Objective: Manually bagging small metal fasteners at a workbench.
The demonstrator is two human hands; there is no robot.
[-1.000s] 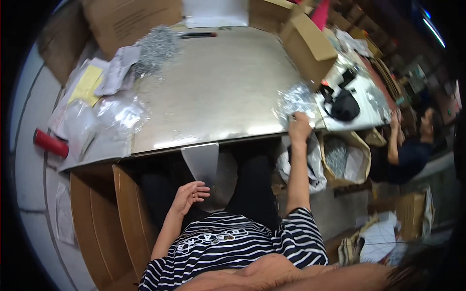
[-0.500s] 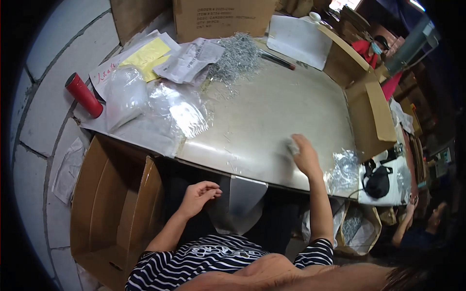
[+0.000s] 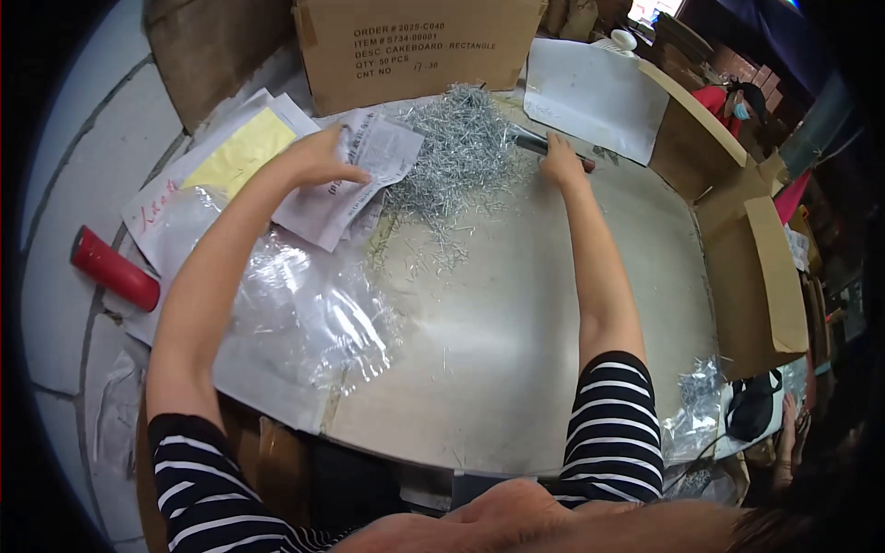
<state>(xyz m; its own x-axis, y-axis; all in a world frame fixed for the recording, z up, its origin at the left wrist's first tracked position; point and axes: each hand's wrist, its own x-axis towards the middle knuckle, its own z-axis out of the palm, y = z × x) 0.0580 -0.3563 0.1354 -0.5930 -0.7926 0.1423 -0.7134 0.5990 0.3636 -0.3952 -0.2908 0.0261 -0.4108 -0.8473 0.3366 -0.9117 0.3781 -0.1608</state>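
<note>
My left hand point(image 3: 318, 161) reaches over the crumpled printed paper point(image 3: 343, 205), touching it with the thumb stretched apart from the fingers. Some fingertips are hidden at the paper's edge. My right hand point(image 3: 561, 164) is closed over a dark rod point(image 3: 531, 140) with a reddish end, lying at the far side of the metal tabletop point(image 3: 553, 341). Between my hands spreads a heap of thin, shiny metal pins point(image 3: 461, 152), with loose ones scattered toward me.
Clear plastic sheeting point(image 3: 304, 304), a yellow sheet point(image 3: 241, 147) and a red cylinder point(image 3: 115, 269) lie left. A large cardboard box point(image 3: 415, 46) stands behind the heap. Cardboard walls point(image 3: 737, 267) edge the right side, near a black pouch point(image 3: 751, 405). A masked person works far right.
Both hands have moved far forward: the left from my lap to the paper, the right from the near tabletop to the rod. The small pale thing by my right fingers no longer shows.
</note>
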